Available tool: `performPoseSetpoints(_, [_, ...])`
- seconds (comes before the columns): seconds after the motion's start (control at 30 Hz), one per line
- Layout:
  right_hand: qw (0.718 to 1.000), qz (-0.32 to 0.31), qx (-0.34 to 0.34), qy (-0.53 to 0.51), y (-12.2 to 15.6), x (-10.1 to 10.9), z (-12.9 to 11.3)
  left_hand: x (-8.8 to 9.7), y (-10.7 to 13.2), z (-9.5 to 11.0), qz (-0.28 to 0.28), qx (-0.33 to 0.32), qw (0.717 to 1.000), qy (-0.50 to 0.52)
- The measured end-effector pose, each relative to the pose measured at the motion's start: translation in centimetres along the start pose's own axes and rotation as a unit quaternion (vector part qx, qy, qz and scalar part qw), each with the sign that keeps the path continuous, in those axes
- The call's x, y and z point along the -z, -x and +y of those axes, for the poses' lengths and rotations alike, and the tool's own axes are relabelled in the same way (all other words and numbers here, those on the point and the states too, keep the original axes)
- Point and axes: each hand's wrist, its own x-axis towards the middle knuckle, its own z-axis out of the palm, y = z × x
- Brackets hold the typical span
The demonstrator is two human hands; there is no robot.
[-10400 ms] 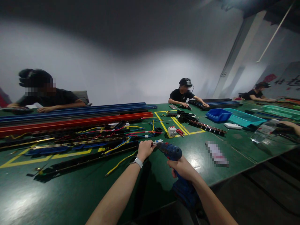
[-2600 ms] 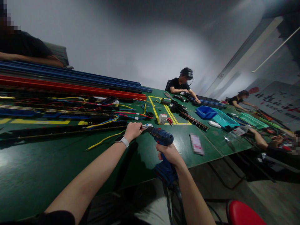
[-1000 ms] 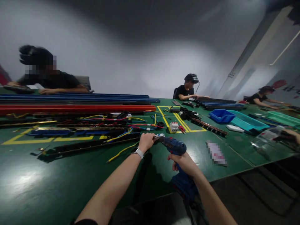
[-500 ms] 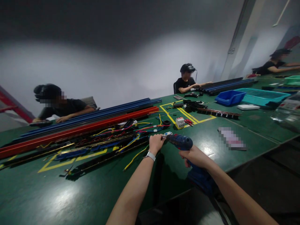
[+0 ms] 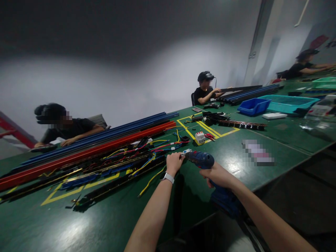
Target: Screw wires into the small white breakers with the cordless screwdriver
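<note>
My right hand (image 5: 218, 175) is wrapped round the grip of a blue cordless drill (image 5: 201, 159), whose nose points left. My left hand (image 5: 174, 163) is a closed fist at the drill's tip, beside a small white and blue breaker (image 5: 186, 152); what the fingers hold is hidden. A pale watch sits on my left wrist. Just left of the fist a long black rail (image 5: 115, 183) with yellow and blue wires (image 5: 151, 179) lies on the green table (image 5: 110, 220).
Long red and blue rails (image 5: 86, 152) run across the table's back. A white breaker (image 5: 200, 137) stands on yellow floor-tape marks. Blue bin (image 5: 253, 105) and teal tray (image 5: 288, 103) are far right. Three other people sit at the tables behind.
My head has tilted and turned, so the table now slopes in view. Both hands have stayed together at the drill's tip, in the same grip.
</note>
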Motion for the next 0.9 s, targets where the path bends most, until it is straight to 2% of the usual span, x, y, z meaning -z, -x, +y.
performPoseSetpoints(0.6, [1.0,-0.014,0.003,0.008,0.04,0.07,-0.03,-0.4,-0.07,-0.2,0.016,0.011,1.0,0.012])
performPoseSetpoints(0.9, [1.0,-0.012,0.002,0.006,0.07,0.11,-0.04,-0.29,-0.24,-0.11,0.003,0.02,1.0,0.012])
